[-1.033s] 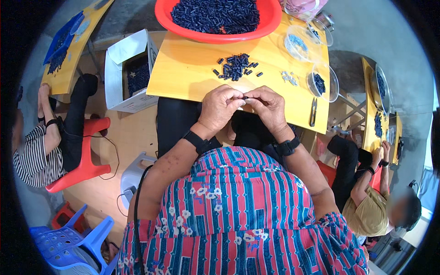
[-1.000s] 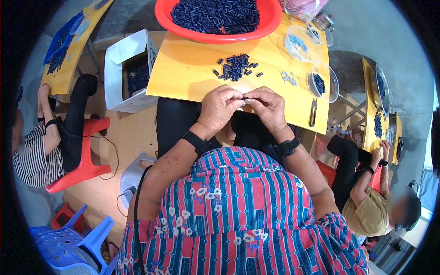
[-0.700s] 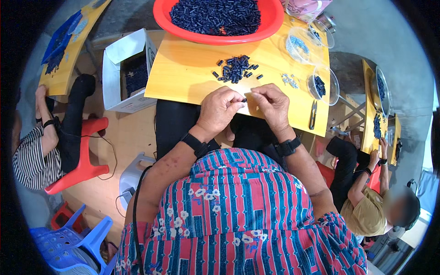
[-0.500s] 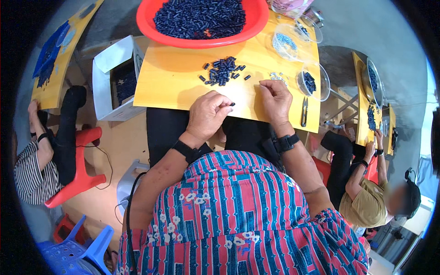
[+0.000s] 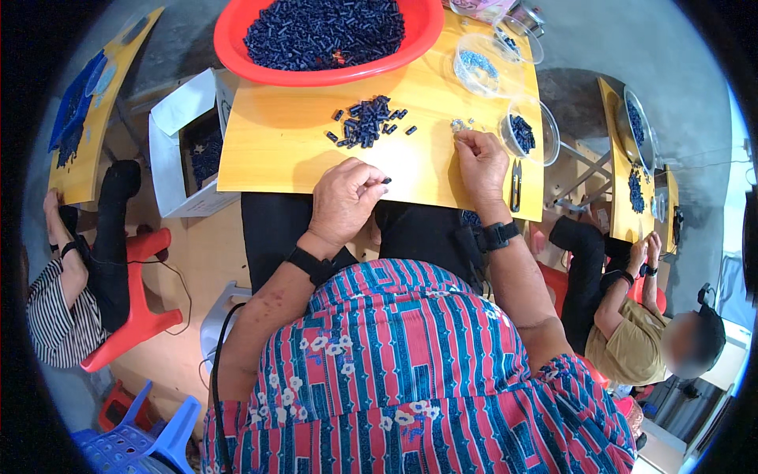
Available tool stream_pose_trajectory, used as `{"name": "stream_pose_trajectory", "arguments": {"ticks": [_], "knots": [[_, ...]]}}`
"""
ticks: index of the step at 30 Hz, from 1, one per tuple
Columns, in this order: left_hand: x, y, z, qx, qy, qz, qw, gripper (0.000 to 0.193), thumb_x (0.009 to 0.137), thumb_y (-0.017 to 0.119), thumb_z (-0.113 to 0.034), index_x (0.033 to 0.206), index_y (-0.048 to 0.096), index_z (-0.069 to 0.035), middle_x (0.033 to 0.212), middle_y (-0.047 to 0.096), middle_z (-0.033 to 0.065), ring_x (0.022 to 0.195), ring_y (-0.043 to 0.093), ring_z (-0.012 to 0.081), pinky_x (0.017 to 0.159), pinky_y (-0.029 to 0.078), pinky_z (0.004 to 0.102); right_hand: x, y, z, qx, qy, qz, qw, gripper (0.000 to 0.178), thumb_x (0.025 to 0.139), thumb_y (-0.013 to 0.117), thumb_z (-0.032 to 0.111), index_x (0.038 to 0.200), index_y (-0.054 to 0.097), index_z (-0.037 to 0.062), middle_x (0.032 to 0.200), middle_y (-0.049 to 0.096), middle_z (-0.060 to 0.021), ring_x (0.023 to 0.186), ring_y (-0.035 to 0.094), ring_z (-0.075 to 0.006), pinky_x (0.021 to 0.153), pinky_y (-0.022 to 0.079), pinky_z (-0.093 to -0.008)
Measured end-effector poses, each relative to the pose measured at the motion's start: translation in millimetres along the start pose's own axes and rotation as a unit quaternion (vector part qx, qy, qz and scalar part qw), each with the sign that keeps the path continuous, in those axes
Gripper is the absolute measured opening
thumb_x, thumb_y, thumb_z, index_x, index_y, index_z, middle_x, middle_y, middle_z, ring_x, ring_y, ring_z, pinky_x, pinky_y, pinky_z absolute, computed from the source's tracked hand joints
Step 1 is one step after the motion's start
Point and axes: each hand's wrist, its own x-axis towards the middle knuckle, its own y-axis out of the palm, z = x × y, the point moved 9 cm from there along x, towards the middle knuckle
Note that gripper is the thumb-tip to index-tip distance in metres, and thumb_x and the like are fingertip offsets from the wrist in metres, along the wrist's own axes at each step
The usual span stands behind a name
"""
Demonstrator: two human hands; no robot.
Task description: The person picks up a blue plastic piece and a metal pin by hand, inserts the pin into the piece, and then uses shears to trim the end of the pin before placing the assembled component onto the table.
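Note:
My left hand (image 5: 344,199) hovers at the near edge of the yellow table (image 5: 268,150). A small black cylindrical piece (image 5: 386,181) is pinched between its thumb and forefinger, one end sticking out. Over to the right, my right hand (image 5: 483,167) rests on the tabletop, thumb and fingertips pressed together beside a few tiny shiny pieces (image 5: 458,124). Whatever lies in that pinch is too small or hidden to see. Between and beyond both hands is a loose heap of black cylindrical pieces (image 5: 365,125).
A red basin (image 5: 227,51) heaped with dark pieces stands at the back. Clear tubs (image 5: 550,144) sit on the right, near a slim black two-armed tool (image 5: 515,186). Left of the table is a white carton (image 5: 168,117). People work at tables on both sides.
The view has shifted slightly, moving the table leftward in it. My right hand has moved forward to the tiny shiny pieces. My left hand still holds the black piece.

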Motion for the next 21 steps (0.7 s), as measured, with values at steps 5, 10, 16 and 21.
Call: {"name": "stream_pose_trajectory", "arguments": {"ticks": [5, 10, 16, 21], "knots": [[-0.2, -0.2, -0.5, 0.007, 0.009, 0.0, 1.0, 0.011, 0.076, 0.072, -0.009, 0.086, 0.069, -0.005, 0.079, 0.063, 0.0078, 0.072, 0.063, 0.0232, 0.067, 0.05, 0.034, -6.7, -5.7, -3.9, 0.088, 0.049, 0.006, 0.995, 0.008, 0.081, 0.067, 0.01, 0.081, 0.068, 0.0026, 0.078, 0.063, -0.0156, 0.072, 0.061, -0.0298, 0.069, 0.049, -0.036], [0.8, -2.1, -7.0, -0.002, 0.046, -0.018, 0.999, 0.01, 0.077, 0.073, -0.004, 0.085, 0.067, -0.003, 0.074, 0.058, 0.0038, 0.057, 0.052, 0.012, 0.055, 0.043, 0.0268, -9.8, 3.1, -39.3, 0.125, 0.083, 0.002, 0.989, 0.017, 0.079, 0.075, 0.001, 0.096, 0.071, 0.0016, 0.079, 0.065, -0.0035, 0.067, 0.06, -0.0083, 0.066, 0.051, -0.0215], [2.1, -1.9, -3.3, -0.001, 0.042, -0.015, 0.999, 0.009, 0.077, 0.073, -0.004, 0.084, 0.067, -0.003, 0.074, 0.059, 0.0041, 0.058, 0.053, 0.0125, 0.056, 0.043, 0.0266, -5.6, -6.3, -8.3, 0.034, 0.022, 0.005, 0.999, 0.016, 0.079, 0.077, 0.005, 0.094, 0.072, 0.0015, 0.08, 0.066, -0.0049, 0.067, 0.061, -0.0094, 0.065, 0.051, -0.0229], [1.9, -0.9, -2.8, 0.002, 0.042, -0.014, 0.999, 0.009, 0.077, 0.072, -0.003, 0.084, 0.067, -0.002, 0.075, 0.059, 0.0045, 0.058, 0.053, 0.0129, 0.056, 0.044, 0.0269, -1.1, -5.3, 1.7, 0.063, 0.042, 0.021, 0.997, 0.013, 0.079, 0.063, 0.014, 0.081, 0.07, 0.0034, 0.082, 0.065, -0.0175, 0.081, 0.062, -0.0341, 0.075, 0.05, -0.0397]]}}
